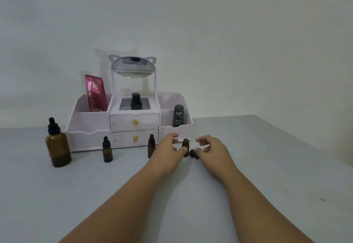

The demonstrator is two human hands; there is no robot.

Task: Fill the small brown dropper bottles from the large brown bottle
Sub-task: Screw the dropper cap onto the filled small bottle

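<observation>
The large brown bottle (57,147) with a black dropper cap stands at the left, part full. Two capped small brown dropper bottles (107,151) (151,146) stand in front of the organiser. A third small bottle (185,143) stands uncapped between my hands. Its black dropper cap (193,154) lies on the table beside it. My left hand (168,152) is curved beside this bottle; the thumb lies across its base and the fingers stand a little apart from it. My right hand (212,148) hovers loosely curled and holds nothing, its thumb just above the cap.
A pale pink drawer organiser (131,124) with a mirror (132,66) stands against the wall. It holds a red tube (96,93), a black bottle (136,102) and a dark green tube (178,115). The grey table (267,166) ends at the right.
</observation>
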